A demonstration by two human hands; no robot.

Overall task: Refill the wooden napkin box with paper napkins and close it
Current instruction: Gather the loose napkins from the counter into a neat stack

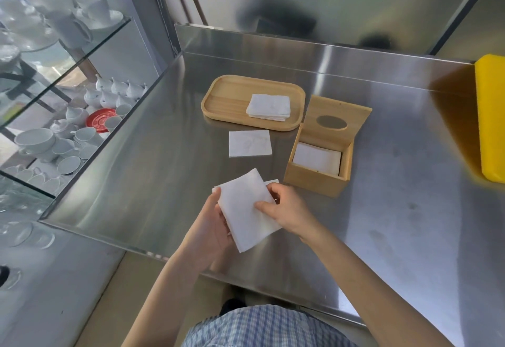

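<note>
The wooden napkin box (pixel 314 180) stands on the steel counter with its lid (pixel 337 119) hinged open and leaning back; the lid has an oval slot. White napkins (pixel 317 159) lie inside the box. A folded white napkin (pixel 243 210) is held above the counter's near edge, left of the box. My left hand (pixel 210 229) supports it from below and my right hand (pixel 284 207) pinches its right edge. A single napkin (pixel 250 143) lies flat on the counter. A small stack of napkins (pixel 269 106) rests in a wooden tray (pixel 226 98).
A steel counter (pixel 396 223) with a raised back edge carries everything. A yellow block (pixel 492 117) sits at the right edge. To the left, glass shelves (pixel 62 73) hold white cups, saucers and a red plate (pixel 102 119).
</note>
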